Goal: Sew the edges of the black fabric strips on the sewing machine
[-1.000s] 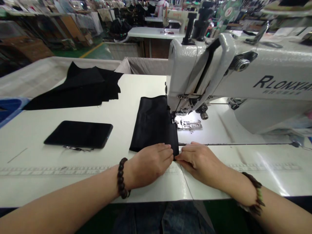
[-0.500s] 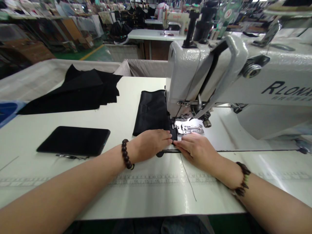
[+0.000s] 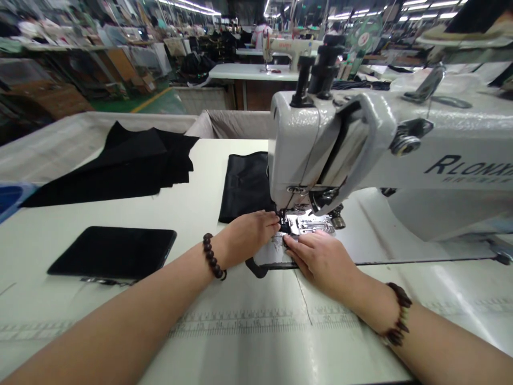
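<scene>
A black fabric piece [image 3: 243, 186] lies flat on the table, its right edge running under the needle area of a white sewing machine [image 3: 294, 144]. My left hand [image 3: 244, 238] rests on the near part of that piece, fingers stretched out flat, fingertips just left of the presser foot [image 3: 284, 223]. On the metal plate, my right hand [image 3: 323, 259] lies with its index finger extended towards the fabric's near end, nothing visible in its grasp. Its fingertips are a little apart from the left ones. My left fingers hide the fabric's near corner.
To the left lies a black phone-like slab [image 3: 114, 250]. Behind it, black cut fabric [image 3: 132, 166] is stacked. A loose thread [image 3: 305, 302] hangs over the printed ruler [image 3: 240, 325]. A grey cloth-lined bin [image 3: 236, 124] borders the table's far side.
The black fabric piece has slid forward under the presser foot, baring the plate in front of it. My left hand has gone forward with it. The view has tilted upward.
</scene>
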